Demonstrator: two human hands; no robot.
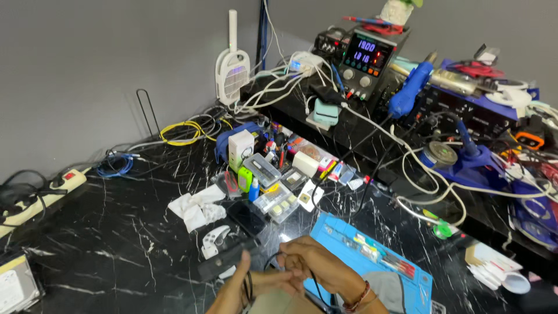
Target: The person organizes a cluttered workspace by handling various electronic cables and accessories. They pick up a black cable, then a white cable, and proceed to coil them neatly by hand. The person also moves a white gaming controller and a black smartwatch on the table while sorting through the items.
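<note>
Taking the blue work mat [372, 256] as the landmark, and going from left to right: far to its left a white power strip [43, 195] is lying along the wall edge of the black marbled desk [116, 244], probably to keep plugs within reach. Nearer the mat's left, a crumpled white tissue [196, 210] and a dark phone [245, 216] are resting flat. Just left of the mat's lower corner, the left hand [241, 288] is curling around a thin black cable [278, 260], fingers closed on it. The right hand [319, 264], lying over the mat's left edge, is pinching the same cable, so both hands are keeping it taut above the desk. Behind the mat, small parts boxes [276, 195] are clustering together. Up and right of the mat, a bench power supply [367, 57] is glowing on the raised shelf beside a blue hot-air handle [410, 87].
</note>
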